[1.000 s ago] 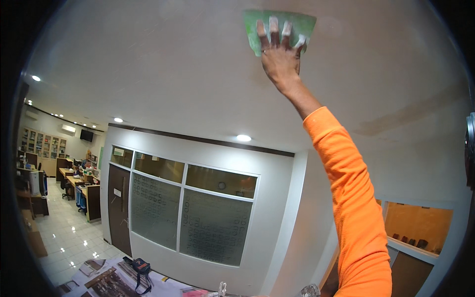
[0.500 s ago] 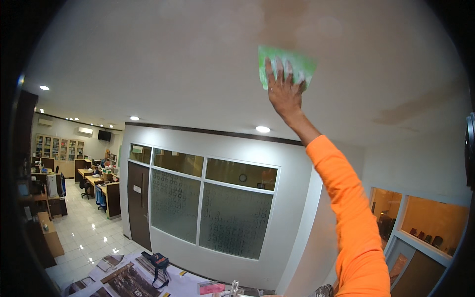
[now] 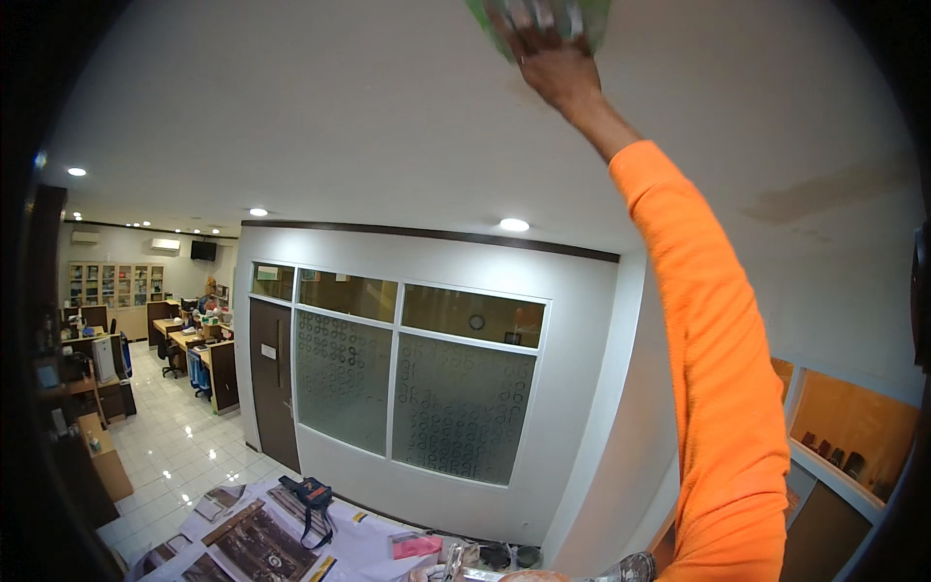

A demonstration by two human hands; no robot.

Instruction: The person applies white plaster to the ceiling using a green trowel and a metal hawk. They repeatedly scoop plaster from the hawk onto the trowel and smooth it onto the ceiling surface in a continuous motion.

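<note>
My right hand (image 3: 555, 58) is raised overhead at the top of the view, its arm in an orange sleeve. Under its spread fingers, whitened at the tips, a green sheet (image 3: 593, 34) that looks like sandpaper is held flat against the ceiling (image 3: 369, 107). The upper part of the sheet is cut off by the picture's edge. Brownish patches (image 3: 824, 189) mark the pale ceiling to the right. My left hand is out of view.
Below lies a surface with a printed sheet (image 3: 257, 548), a dark bag (image 3: 308, 493) and a pink item (image 3: 415, 546). Ahead stands a wall with frosted windows (image 3: 461, 407) and a brown door (image 3: 274, 383). Office desks (image 3: 199, 339) stand far left. A recessed light (image 3: 514, 224) glows.
My right hand and the green sheet have moved up in the view, to its top edge. The room and the surface below have shifted slightly as my head moved.
</note>
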